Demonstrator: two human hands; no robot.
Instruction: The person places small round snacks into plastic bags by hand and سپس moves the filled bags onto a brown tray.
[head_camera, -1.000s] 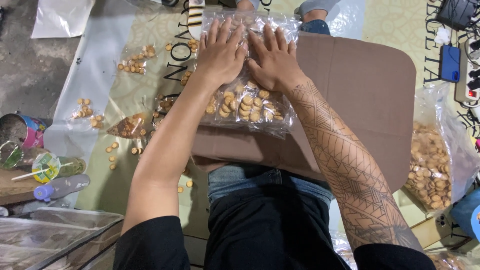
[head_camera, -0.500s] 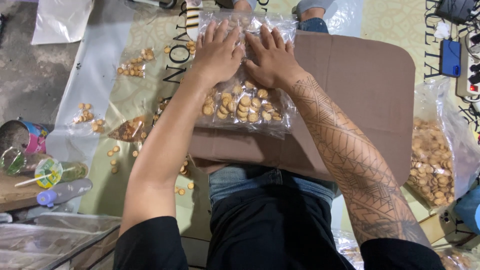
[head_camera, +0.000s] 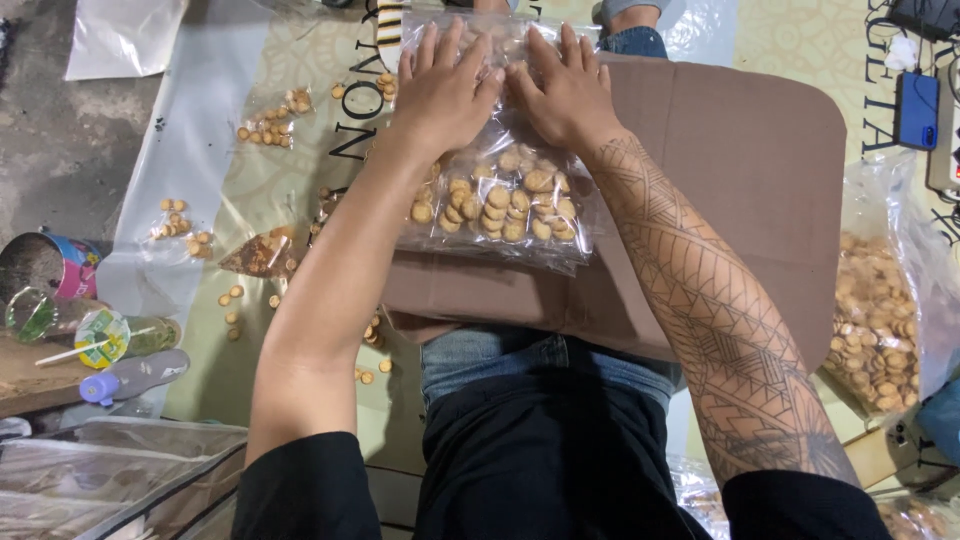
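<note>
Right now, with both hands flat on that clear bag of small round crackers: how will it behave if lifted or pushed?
Probably floppy: the clear bag is thin crinkled film, and it would sag unless supported underneath. The loose crackers would likely slide toward the low end. Pushed, it may glide on the smooth brown board; the left hand and right hand press it flat, so crushing looks possible.

hands: 2, left (head_camera: 443, 92), right (head_camera: 563, 92)
clear bags of crackers: 2, lap bag (head_camera: 505, 200), big bag (head_camera: 875, 320)
cardboard sheets: 1 (head_camera: 740, 170)
small packets on mat: 3 showing (head_camera: 268, 125)
blue phones: 1 (head_camera: 916, 110)
cups: 1 (head_camera: 45, 268)
</note>
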